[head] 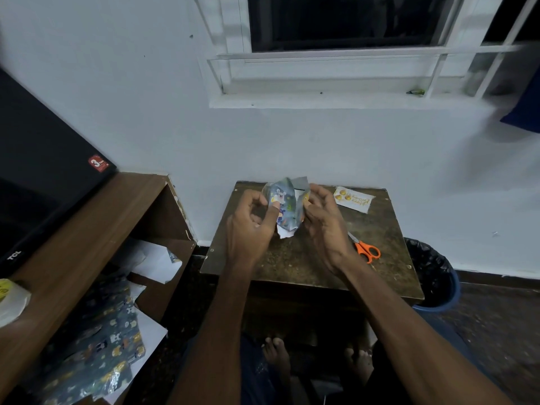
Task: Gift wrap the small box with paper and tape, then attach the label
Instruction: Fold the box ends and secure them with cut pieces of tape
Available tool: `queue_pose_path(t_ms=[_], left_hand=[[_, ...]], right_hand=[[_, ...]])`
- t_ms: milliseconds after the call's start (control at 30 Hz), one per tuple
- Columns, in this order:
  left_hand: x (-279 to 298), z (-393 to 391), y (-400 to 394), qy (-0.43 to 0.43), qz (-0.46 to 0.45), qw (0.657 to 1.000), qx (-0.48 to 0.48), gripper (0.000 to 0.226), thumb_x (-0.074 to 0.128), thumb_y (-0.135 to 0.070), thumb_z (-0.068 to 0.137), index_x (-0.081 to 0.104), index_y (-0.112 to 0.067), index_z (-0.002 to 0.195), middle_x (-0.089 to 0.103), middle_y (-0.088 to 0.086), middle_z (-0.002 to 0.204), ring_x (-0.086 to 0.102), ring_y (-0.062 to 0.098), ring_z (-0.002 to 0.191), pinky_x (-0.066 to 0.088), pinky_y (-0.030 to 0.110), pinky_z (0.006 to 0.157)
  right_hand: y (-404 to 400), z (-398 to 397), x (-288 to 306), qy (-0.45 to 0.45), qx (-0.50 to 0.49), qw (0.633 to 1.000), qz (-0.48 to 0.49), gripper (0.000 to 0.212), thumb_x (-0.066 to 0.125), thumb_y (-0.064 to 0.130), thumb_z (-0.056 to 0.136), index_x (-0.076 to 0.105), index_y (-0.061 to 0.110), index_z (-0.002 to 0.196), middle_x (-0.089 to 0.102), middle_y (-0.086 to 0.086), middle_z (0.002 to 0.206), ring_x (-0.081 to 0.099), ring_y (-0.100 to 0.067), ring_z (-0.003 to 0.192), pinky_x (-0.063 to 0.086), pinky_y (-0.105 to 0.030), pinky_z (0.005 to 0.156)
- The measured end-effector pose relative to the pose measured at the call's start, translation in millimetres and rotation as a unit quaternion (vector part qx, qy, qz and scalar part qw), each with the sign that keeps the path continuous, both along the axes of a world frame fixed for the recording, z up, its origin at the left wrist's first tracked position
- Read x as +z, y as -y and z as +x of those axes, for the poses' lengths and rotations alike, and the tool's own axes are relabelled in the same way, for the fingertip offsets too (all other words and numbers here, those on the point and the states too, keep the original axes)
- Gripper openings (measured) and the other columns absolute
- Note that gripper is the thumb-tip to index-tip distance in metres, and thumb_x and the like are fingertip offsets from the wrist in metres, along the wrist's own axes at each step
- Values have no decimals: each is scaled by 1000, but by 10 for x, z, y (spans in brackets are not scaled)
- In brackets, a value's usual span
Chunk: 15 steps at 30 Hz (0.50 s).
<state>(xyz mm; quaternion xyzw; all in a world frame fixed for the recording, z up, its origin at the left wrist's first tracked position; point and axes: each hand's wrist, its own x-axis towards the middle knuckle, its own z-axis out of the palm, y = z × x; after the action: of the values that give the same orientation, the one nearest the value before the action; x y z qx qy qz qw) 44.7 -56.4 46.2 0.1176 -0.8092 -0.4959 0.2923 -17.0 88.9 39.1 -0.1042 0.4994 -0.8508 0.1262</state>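
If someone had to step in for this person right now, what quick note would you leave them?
Left hand: thumb presses the paper onto the box, a grip on its left side.
Right hand: pinches the paper on the right side.
The box is held above the small table, partly wrapped, with loose paper ends showing.
Label lies at the table's far right; scissors lie by the right wrist. No tape is visible.
Left: fold and tape the ends, attach the label.

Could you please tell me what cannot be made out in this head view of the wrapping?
- Box: hidden inside the wrapping paper, held between the left hand and right hand.
- Tape: none visible; the hands may cover it.
- Label: writing too small to read.
- Scissors: blade tips hidden behind the right hand.
- Television: cut off by the left edge.
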Motion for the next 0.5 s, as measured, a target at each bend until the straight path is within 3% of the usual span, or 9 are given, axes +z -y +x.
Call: queue_pose_path(t_ms=[67,167,233,367,500], left_hand=[[28,31,20,-1,-85,996,6,23,73,-42,97,57,-26,92,65,-8,78,62,7,63,45,23,56],[34,25,70,-63,-110,992,-11,22,78,-26,94,59,-19,85,63,-4,101,62,10,81,47,18,66],[25,18,67,-88,-91,991,-34,22,79,-16,93,58,-18,85,66,-3,111,59,15,70,48,21,63],[-3,18,52,-96,-114,985,-87,14,72,-8,96,71,-20,103,69,-9,106,47,20,53,44,38,51],[-26,6,57,-80,-159,979,-101,31,65,-7,100,79,-28,119,67,-9,121,53,15,62,42,21,57]], right_hand=[[-12,4,-6,0,-5,1000,7,29,49,1,105,45,5,133,69,-8,126,65,-23,108,58,-33,81],[-23,-1,-10,5,4,1000,26,23,48,3,107,50,5,130,70,-15,122,66,-30,107,58,-37,83],[-17,10,-9,10,7,999,35,25,47,4,107,52,2,132,72,-15,119,69,-28,103,59,-35,81],[-21,47,10,-13,1,998,68,27,50,10,107,60,2,131,73,-15,116,69,-27,103,58,-38,86],[-67,88,58,-26,19,997,68,30,47,11,109,60,0,133,72,-14,113,69,-24,100,58,-31,79]])
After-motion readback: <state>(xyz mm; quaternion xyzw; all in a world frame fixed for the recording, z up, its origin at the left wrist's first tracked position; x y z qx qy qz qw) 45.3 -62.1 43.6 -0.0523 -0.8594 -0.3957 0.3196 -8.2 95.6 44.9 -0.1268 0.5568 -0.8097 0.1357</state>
